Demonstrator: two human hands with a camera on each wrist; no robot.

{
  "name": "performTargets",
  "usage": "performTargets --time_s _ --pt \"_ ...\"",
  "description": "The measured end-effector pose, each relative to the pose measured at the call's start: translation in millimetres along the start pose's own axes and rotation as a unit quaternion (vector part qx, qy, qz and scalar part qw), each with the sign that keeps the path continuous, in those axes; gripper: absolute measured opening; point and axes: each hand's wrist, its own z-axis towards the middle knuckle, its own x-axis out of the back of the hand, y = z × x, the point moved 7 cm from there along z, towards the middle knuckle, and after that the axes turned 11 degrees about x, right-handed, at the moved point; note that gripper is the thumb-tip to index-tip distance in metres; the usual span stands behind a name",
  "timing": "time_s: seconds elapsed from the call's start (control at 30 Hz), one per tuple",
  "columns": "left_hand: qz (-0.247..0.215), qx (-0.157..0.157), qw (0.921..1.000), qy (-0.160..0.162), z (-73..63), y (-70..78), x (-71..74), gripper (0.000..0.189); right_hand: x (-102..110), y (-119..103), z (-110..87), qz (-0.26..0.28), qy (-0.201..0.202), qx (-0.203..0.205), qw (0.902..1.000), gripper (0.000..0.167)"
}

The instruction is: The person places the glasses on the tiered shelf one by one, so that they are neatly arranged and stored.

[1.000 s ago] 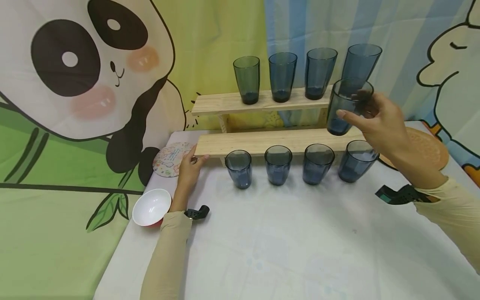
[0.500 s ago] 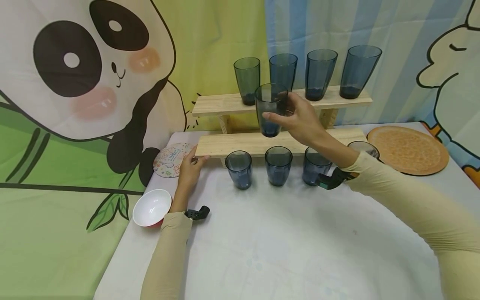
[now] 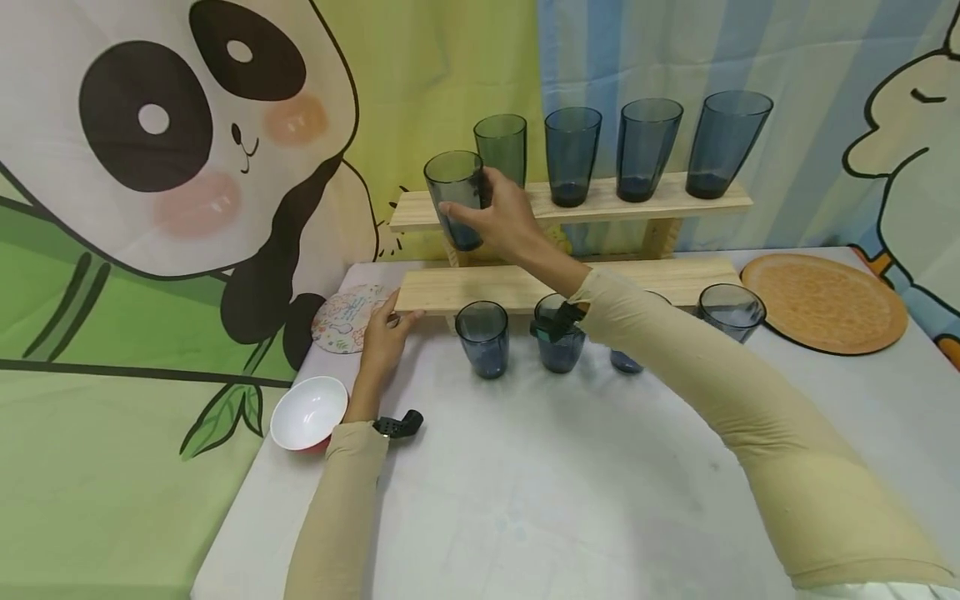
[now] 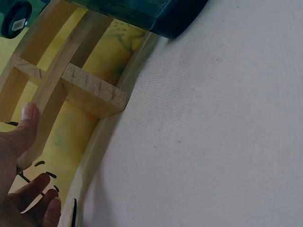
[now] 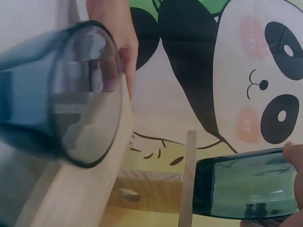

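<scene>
My right hand (image 3: 506, 212) holds a tall blue-grey drinking glass (image 3: 452, 196), thumb in front and fingers behind. In the head view the glass overlaps the left end of the upper shelf board; I cannot tell whether it touches. The right wrist view shows this glass (image 5: 246, 184) with its dark base close to a board edge. With my left hand (image 3: 384, 337) I grip the left end of the two-tier wooden shelf's (image 3: 480, 289) lower board; the thumb (image 4: 29, 113) presses its edge in the left wrist view. Several tall glasses (image 3: 573, 154) stand on the upper board.
Several shorter glasses (image 3: 483, 342) stand in a row on the white table (image 3: 525, 483) before the shelf, some partly behind my right arm. A white bowl (image 3: 309, 412) and a floral round mat (image 3: 345, 321) lie left; a round brown mat (image 3: 825, 304) lies right.
My right hand has carried the glass leftward along the shelf, from its right end to its left end. The left hand has stayed on the lower board's end.
</scene>
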Motion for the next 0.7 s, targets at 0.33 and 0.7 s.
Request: performTargets --time_s 0.33,0.7 --pt "-0.013 -0.013 0.9998 -0.002 3.0 0.9 -0.6 0.073 -18.6 -2.4 48.3 -0.014 0.008 -0.034 0.9993 0.097" --pt "0.004 0.002 1.0 0.002 1.1 -1.4 0.4 0.078 -34.0 0.8 82.3 -0.002 0.033 -0.061 0.9976 0.094"
